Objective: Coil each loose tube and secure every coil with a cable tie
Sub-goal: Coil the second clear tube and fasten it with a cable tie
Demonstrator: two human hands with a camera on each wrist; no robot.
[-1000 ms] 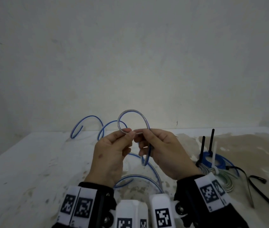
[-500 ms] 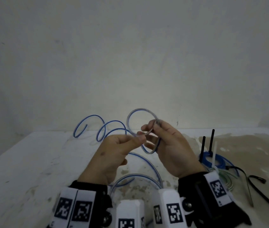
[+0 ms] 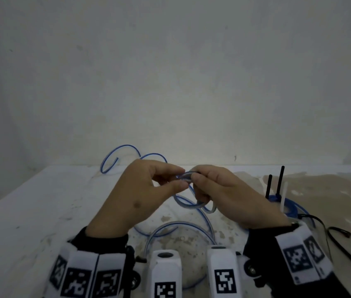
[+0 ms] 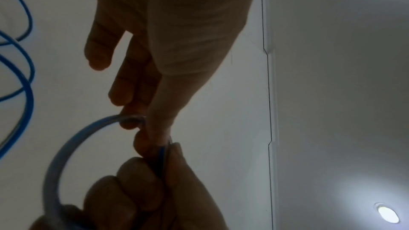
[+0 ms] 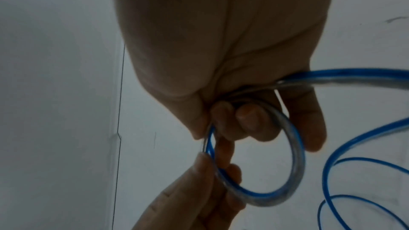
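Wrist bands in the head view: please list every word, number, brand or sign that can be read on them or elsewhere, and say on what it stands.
No readable text anywhere.
Left wrist band: black-and-white square code markers only, no letters or digits.
Right wrist band: the same kind of markers, no text.
White camera housings: one marker each, no text.
Tube, wall and table: no print visible.
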